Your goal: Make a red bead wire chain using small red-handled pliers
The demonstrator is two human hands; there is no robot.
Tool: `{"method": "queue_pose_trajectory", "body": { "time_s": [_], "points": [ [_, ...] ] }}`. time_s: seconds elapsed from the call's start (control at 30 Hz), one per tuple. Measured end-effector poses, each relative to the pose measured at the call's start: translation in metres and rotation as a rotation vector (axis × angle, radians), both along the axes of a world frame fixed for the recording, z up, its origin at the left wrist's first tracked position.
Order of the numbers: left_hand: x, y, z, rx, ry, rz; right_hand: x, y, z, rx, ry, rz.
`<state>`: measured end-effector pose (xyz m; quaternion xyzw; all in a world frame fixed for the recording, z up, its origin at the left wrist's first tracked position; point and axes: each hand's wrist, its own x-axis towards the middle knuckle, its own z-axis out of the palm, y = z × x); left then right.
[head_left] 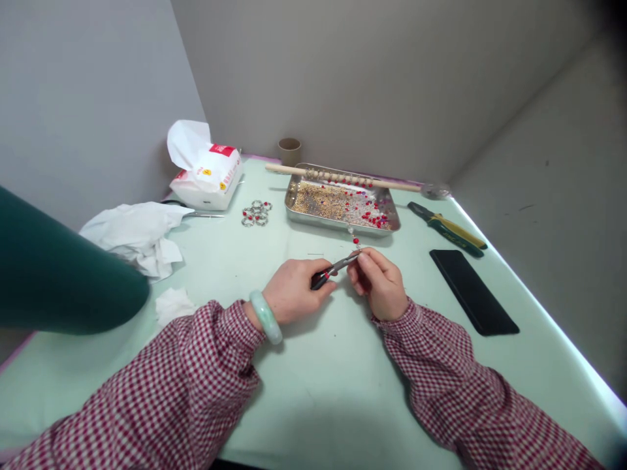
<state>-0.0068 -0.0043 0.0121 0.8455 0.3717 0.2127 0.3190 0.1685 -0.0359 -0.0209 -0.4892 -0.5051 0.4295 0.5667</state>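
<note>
My left hand (300,288) is closed round the dark handles of small pliers (337,266), whose jaws point right and up. Their tip meets the fingertips of my right hand (379,281), which pinch a short beaded strand (356,241) with a red bead and clear ones. The strand sticks up from the fingers; its lower end is hidden by them. Just beyond stands a metal tray (337,225) of gold, clear and red beads. A thin pin (315,254) lies on the table a little above my left hand.
A wooden stick (401,185) strung with beaded rings rests across the tray. Beaded rings (256,213) lie left of it. At right are green-yellow pliers (448,230) and a black flat case (473,290). Tissues (208,176), crumpled cloth (137,232) and a dark green cylinder (63,267) occupy the left.
</note>
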Motion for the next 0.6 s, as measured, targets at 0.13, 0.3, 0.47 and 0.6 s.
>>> {"method": "queue_pose_trajectory", "body": {
  "time_s": [0.13, 0.3, 0.47, 0.6],
  "points": [
    [-0.0002, -0.0004, -0.0011, -0.012, -0.019, -0.002, 0.0001, -0.0001, 0.0002, -0.004, 0.008, 0.012],
    [-0.0005, -0.0005, -0.0012, -0.015, -0.025, 0.005, 0.0003, -0.0011, 0.0011, -0.001, 0.002, 0.022],
    [-0.0002, 0.0000, 0.0002, -0.006, -0.017, 0.009, 0.0000, -0.0020, 0.0018, 0.007, 0.009, 0.018],
    [0.0002, 0.0001, 0.0001, 0.009, -0.011, 0.009, 0.0000, -0.0018, 0.0019, -0.001, 0.007, 0.027]
  ]
}}
